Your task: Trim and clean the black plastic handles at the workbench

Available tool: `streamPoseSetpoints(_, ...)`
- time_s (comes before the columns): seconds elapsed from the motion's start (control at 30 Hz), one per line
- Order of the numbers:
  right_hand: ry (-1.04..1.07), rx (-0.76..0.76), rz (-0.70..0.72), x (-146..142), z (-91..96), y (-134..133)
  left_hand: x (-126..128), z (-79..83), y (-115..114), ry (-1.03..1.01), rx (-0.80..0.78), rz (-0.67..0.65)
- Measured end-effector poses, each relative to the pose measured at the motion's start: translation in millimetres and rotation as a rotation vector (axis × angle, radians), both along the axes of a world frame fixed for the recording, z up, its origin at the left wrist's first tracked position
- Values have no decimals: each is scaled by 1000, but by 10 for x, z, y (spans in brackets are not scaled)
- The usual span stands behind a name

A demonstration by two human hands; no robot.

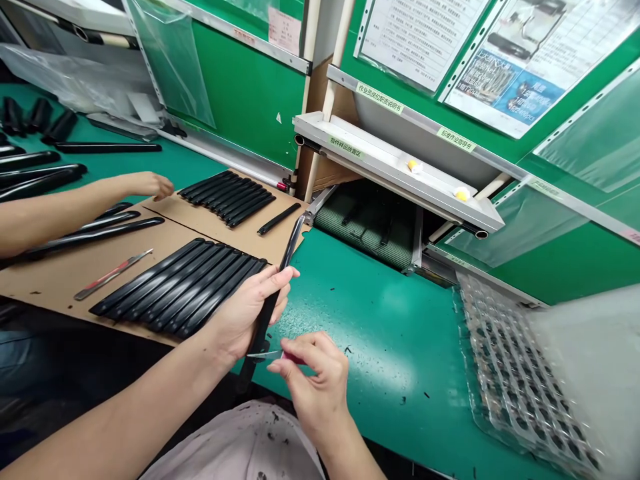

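Note:
My left hand (260,298) is closed around a long, glossy black plastic strip (291,248). The strip slants up and away from me, its near end low beside my wrist. In my right hand (316,373), thumb and fingers pinch a small knife (267,355) with a thin pale blade and a bit of pink handle showing. Its blade lies at the near part of the strip; whether it touches, I cannot tell. Left of my hands, a row of similar black strips (175,287) rests on brown cardboard (170,223).
A co-worker's hand (153,185) reaches over the cardboard near a second row of black pieces (227,197). A red-handled pointed tool (114,273) lies closer to me. Black scraps dot the green table (390,373). A conveyor (367,220) stands behind, a clear blister tray (520,367) at right.

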State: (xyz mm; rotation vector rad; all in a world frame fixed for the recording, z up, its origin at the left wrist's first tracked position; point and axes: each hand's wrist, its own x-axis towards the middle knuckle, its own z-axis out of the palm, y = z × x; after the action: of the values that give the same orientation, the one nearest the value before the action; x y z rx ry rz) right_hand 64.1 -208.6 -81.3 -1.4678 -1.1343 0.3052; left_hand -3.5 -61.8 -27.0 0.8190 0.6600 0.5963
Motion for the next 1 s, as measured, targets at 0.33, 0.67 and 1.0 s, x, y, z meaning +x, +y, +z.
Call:
streamPoseSetpoints(0.33, 213, -159, -36, 140, 96, 283, 18, -5, -75, -37, -11, 222)
streamPoseSetpoints(0.67, 37, -284, -199, 686, 378, 387, -210, -198, -66, -37, 345, 109)
streamPoseSetpoints(1.0, 169, -118, -271, 251, 113, 418, -115, -69, -238, -2, 674, 397)
